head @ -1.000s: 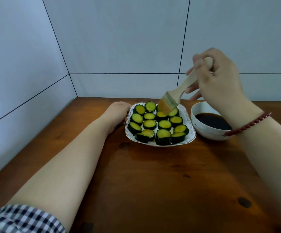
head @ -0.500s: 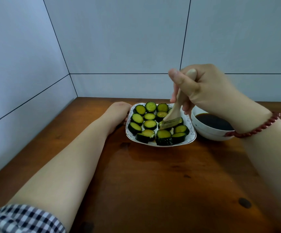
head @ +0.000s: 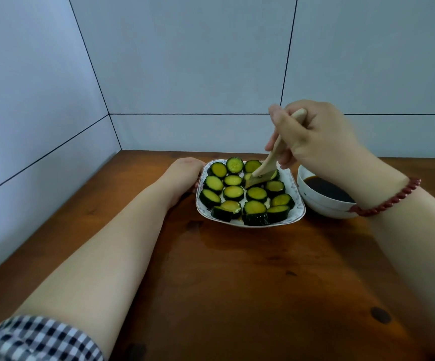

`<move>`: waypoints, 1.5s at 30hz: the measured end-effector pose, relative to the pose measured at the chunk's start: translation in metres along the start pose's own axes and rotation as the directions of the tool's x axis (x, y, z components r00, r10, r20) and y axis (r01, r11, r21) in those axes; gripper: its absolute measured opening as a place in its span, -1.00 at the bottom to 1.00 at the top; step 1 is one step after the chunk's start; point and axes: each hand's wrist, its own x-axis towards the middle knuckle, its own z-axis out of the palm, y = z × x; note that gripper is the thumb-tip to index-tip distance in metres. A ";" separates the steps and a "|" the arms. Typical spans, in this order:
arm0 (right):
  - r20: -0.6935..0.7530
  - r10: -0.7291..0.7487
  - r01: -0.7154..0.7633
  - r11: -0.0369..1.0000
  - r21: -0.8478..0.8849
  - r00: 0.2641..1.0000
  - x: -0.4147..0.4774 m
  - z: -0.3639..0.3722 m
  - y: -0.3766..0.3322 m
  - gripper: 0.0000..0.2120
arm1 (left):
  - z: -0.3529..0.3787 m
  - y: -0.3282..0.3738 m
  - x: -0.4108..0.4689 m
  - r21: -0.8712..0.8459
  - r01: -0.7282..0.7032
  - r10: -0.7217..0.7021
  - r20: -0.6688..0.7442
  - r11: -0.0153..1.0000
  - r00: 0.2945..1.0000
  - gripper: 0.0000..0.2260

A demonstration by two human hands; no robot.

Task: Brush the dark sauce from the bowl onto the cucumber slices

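My left hand grips the left rim of the plate, fingers curled round its edge, steadying it on the desk. Cucumber slices fill the plate in rows, several glossy with sauce. My right hand is clenched on the brush handle, bristles pressed on a far-right slice. Just right of the plate: bowl of dark sauce. Red bead bracelet on my right wrist.

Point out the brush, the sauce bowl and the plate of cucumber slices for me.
brush (head: 259,177), head view, on the bristles resting on the slices.
sauce bowl (head: 315,200), head view, on its white outer wall.
plate (head: 299,204), head view, on its right rim.
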 end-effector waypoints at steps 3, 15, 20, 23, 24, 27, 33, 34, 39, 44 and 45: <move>-0.021 0.031 -0.030 0.999 0.037 0.999 0.000 -0.005 -0.006 -0.51 | 0.000 0.000 0.001 0.013 0.001 -0.001 -0.003 1.000 1.000 -0.81; -0.288 0.035 0.049 0.959 0.279 0.957 0.012 -0.039 -0.001 -0.49 | -0.003 -0.003 0.004 -0.012 0.011 -0.010 0.013 1.000 1.000 -0.85; -0.492 0.032 0.112 0.959 0.262 0.870 0.016 -0.063 0.018 -0.50 | -0.006 -0.004 0.008 -0.054 0.045 -0.042 0.044 0.998 0.998 -0.87; -0.637 0.070 0.099 0.969 0.227 0.767 0.020 -0.075 0.031 -0.53 | -0.005 -0.005 0.010 -0.035 0.042 -0.041 0.029 0.998 0.999 -0.92; -0.694 0.089 0.096 0.970 0.224 0.714 0.022 -0.079 0.035 -0.55 | -0.005 -0.005 0.010 -0.037 0.041 -0.040 0.017 0.998 0.999 -0.90; -0.805 0.141 0.068 0.973 0.219 0.576 0.026 -0.087 0.043 -0.64 | -0.005 -0.005 0.009 -0.050 0.031 -0.031 0.008 0.998 0.999 -0.83; -0.774 0.090 -0.097 0.995 0.037 0.627 0.028 -0.083 0.072 -0.54 | -0.008 -0.004 0.003 0.052 -0.053 0.053 0.003 0.997 0.999 -0.73; -0.746 0.100 -0.147 0.989 0.002 0.659 0.028 -0.080 0.080 -0.49 | -0.008 -0.004 0.003 0.092 -0.073 0.075 -0.014 0.993 0.997 -0.74; -0.639 0.216 -0.338 0.938 -0.074 0.738 0.025 -0.077 0.112 -0.62 | 0.001 -0.002 0.001 0.274 -0.181 0.190 -0.008 0.945 0.982 -0.78; -0.614 0.353 -0.468 0.883 -0.031 0.706 0.023 -0.087 0.134 -0.72 | -0.005 -0.008 0.006 0.207 -0.085 0.113 -0.131 0.975 0.985 -0.72; -0.595 0.393 -0.501 0.865 -0.019 0.701 0.023 -0.088 0.137 -0.73 | -0.006 -0.009 0.007 0.157 -0.059 0.084 -0.158 0.986 0.984 -0.73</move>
